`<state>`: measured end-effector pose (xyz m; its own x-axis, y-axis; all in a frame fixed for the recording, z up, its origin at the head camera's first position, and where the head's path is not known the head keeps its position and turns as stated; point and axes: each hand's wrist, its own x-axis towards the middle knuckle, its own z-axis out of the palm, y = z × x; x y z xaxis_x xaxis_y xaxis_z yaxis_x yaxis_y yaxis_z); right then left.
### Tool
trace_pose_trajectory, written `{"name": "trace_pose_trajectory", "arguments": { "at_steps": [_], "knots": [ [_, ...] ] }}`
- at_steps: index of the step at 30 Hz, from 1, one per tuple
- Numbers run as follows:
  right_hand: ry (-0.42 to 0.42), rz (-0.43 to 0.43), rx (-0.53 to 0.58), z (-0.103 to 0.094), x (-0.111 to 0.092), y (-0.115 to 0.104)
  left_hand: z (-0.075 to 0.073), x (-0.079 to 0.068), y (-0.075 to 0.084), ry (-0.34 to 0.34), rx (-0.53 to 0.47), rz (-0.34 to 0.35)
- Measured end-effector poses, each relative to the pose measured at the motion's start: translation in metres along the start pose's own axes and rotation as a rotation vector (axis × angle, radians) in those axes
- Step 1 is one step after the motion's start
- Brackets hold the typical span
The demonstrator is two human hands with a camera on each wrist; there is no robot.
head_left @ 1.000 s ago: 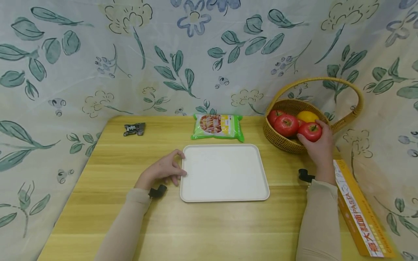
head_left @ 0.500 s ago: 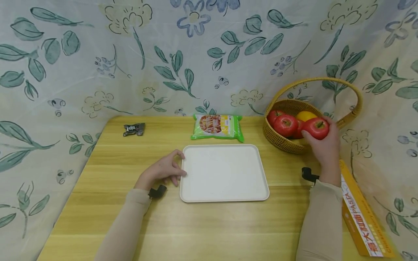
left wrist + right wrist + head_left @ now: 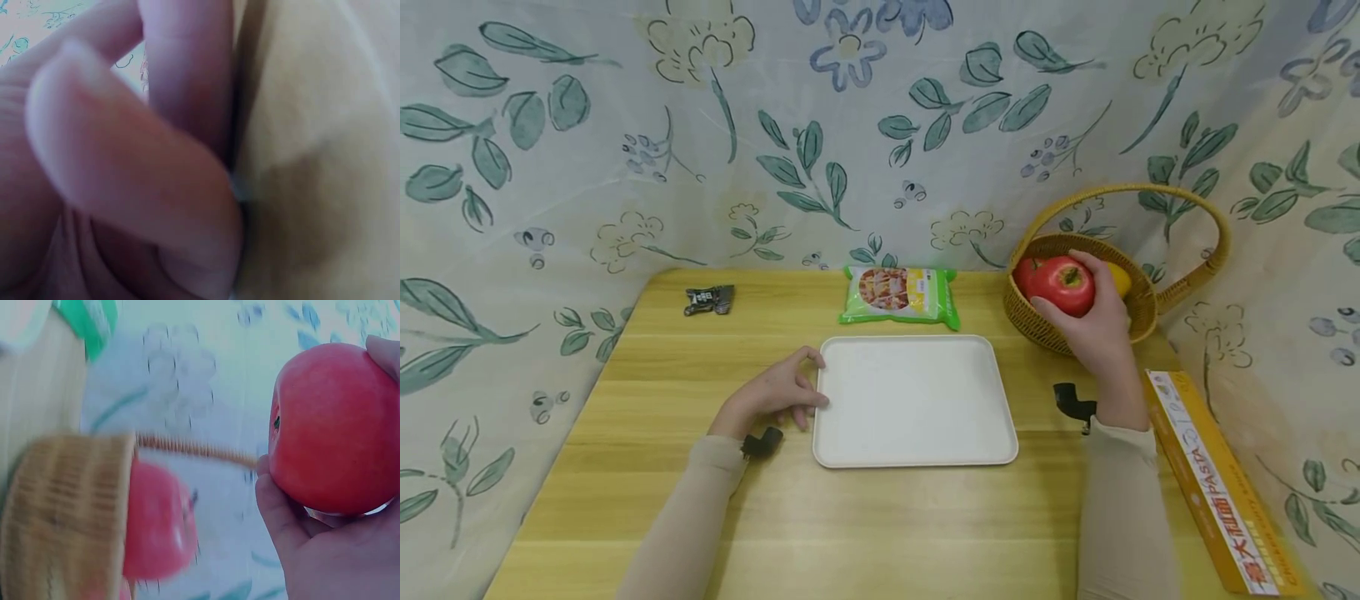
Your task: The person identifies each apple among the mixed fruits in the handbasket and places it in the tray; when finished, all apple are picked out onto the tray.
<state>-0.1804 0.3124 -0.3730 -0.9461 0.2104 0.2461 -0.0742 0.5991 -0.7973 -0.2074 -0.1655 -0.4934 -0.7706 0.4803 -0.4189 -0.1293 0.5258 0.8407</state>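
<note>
My right hand point(image 3: 1103, 330) grips a red apple point(image 3: 1066, 286) above the basket, thumb on one side and fingers on the other. In the right wrist view this apple point(image 3: 337, 428) is held apart from the wicker basket point(image 3: 65, 512). Inside the basket are more red apples point(image 3: 159, 522) and a yellow fruit point(image 3: 1118, 281), partly hidden by my hand. My left hand point(image 3: 775, 387) is at the left side of a white tray point(image 3: 917, 400), bent index finger and thumb touching its rim, spread apart. In the left wrist view, the fingers point(image 3: 131, 162) are blurred and close.
A green-edged food packet point(image 3: 898, 295) lies behind the tray. At the back left of the wooden table point(image 3: 647, 400) is a small black wrapped packet point(image 3: 709, 299). A long orange pasta box point(image 3: 1217, 483) lies along the right edge. The basket's tall handle point(image 3: 1213, 225) arches up behind my right hand.
The apple has come up out of the basket in my right hand, first shifting right, then left over the other fruit. My left hand and the tray have stayed put.
</note>
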Motion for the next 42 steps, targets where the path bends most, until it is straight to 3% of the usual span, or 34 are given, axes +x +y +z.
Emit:
{"name": "trace_pose_trajectory", "arguments": {
  "at_steps": [10, 18, 24, 34, 42],
  "knots": [
    [-0.237, -0.073, 0.055, 0.066, -0.007, -0.022, 0.001, 0.000, -0.003, -0.003, -0.025, 0.003],
    [-0.463, -0.018, 0.104, 0.129, -0.017, -0.034, -0.001, 0.003, -0.001, 0.008, -0.016, 0.012],
    [-0.585, 0.007, 0.116, 0.175, -0.021, -0.033, -0.002, 0.004, 0.002, -0.002, -0.029, 0.005],
    [-0.669, 0.014, 0.176, 0.223, -0.025, -0.033, -0.004, 0.000, 0.001, -0.012, -0.021, 0.019],
    [-0.686, -0.006, 0.172, 0.236, -0.030, -0.032, -0.002, 0.001, 0.000, -0.017, -0.027, 0.010]
  ]
}}
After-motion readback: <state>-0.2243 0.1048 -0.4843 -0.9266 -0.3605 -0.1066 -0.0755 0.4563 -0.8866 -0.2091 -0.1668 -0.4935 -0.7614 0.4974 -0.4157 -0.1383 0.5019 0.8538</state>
